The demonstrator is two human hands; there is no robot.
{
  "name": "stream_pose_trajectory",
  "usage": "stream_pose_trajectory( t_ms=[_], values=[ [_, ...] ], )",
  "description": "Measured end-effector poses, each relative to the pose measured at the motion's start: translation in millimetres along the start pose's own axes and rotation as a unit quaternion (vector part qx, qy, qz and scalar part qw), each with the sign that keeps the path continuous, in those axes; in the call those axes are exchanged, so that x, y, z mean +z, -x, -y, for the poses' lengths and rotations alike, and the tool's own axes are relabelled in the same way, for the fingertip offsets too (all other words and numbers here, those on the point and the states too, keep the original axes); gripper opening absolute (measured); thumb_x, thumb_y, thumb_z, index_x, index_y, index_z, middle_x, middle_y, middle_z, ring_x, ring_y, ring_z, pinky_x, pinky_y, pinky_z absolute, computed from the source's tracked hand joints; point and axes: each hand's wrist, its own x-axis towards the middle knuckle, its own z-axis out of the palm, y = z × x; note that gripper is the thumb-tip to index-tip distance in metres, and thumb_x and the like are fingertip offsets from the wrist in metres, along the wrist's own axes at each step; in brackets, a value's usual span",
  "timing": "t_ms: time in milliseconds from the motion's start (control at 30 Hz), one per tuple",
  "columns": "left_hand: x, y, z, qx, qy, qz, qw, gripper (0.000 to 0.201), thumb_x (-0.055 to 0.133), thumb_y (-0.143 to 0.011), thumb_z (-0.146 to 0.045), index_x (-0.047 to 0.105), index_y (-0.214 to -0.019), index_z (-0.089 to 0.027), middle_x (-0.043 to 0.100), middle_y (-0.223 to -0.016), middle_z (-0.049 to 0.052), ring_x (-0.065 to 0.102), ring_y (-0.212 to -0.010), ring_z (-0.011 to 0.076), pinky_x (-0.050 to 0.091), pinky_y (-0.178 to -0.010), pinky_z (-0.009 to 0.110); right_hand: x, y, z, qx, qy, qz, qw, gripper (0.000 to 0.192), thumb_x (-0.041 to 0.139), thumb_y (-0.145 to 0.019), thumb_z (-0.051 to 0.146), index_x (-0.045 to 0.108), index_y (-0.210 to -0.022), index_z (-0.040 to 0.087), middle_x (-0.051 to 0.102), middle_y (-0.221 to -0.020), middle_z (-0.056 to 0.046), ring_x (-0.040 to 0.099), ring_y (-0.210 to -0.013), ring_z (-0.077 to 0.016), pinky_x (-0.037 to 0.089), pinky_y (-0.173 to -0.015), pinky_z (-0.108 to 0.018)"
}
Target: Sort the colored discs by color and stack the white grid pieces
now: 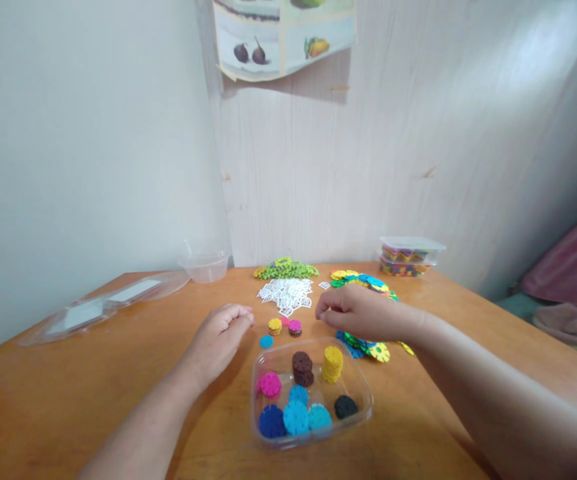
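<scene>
My left hand (225,337) is by the table left of the small disc stacks, its fingers curled in and the thumb against them. Whatever it may hold is hidden. My right hand (351,311) is closed too, in front of a heap of coloured discs (381,352); its fingertips hide anything in them. Between the hands are a yellow notched disc stack (275,325), a pink-topped stack (295,327) and a flat blue disc (266,341). Nearer me, a clear plastic tub (313,441) holds brown (302,363), yellow (333,363), pink (271,385), blue (296,417) and black discs (345,407).
Behind the stacks lie white flat pieces (285,293) and a green pile (288,269). At the back left stands a clear bowl (205,267) beside transparent lids (113,300). Filled, lidded boxes (408,257) are stacked back right, against the wall.
</scene>
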Motion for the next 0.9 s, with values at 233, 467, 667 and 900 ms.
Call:
stream_pose_trajectory(
  t_ms=[233, 467, 667, 900],
  values=[
    [24.4, -7, 30, -0.058, 0.001, 0.008, 0.998, 0.029, 0.048, -0.081, -0.041, 0.060, -0.070, -0.017, 0.063, -0.068, -0.001, 0.058, -0.072, 0.0173, 0.041, -0.065, 0.025, 26, -17, -10, 0.014, -0.038, -0.030, 0.999, 0.020, 0.052, -0.081, 0.021, 0.070, -0.091, 0.017, 0.069, -0.081, -0.003, 0.058, -0.072, -0.0138, 0.039, -0.064, -0.024],
    [33.4, -10, 39, -0.048, -0.019, 0.010, 0.999, 0.028, 0.046, -0.082, -0.038, 0.059, -0.068, -0.018, 0.062, -0.067, -0.001, 0.056, -0.070, 0.0158, 0.039, -0.063, 0.023, 32, -34, 0, -0.013, 0.031, -0.002, 0.999, 0.025, 0.056, -0.081, 0.027, 0.071, -0.098, 0.019, 0.070, -0.093, -0.006, 0.060, -0.082, -0.0169, 0.041, -0.070, -0.026],
    [33.9, -11, 43, -0.042, -0.019, 0.011, 0.999, 0.027, 0.047, -0.082, -0.038, 0.059, -0.069, -0.018, 0.062, -0.068, -0.001, 0.056, -0.072, 0.0160, 0.038, -0.063, 0.023, 41, -59, -7, -0.005, 0.107, 0.053, 0.993, 0.043, 0.063, -0.076, 0.043, 0.068, -0.113, 0.022, 0.069, -0.106, -0.007, 0.061, -0.093, -0.0224, 0.042, -0.072, -0.029],
    [35.0, -10, 42, -0.046, -0.007, 0.007, 0.999, 0.025, 0.048, -0.081, -0.036, 0.057, -0.066, -0.019, 0.063, -0.067, -0.001, 0.057, -0.071, 0.0155, 0.037, -0.063, 0.023, 48, -73, -10, 0.003, 0.136, 0.096, 0.986, 0.042, 0.064, -0.075, 0.048, 0.071, -0.108, 0.023, 0.071, -0.101, -0.006, 0.063, -0.091, -0.0223, 0.041, -0.067, -0.027]
  ],
)
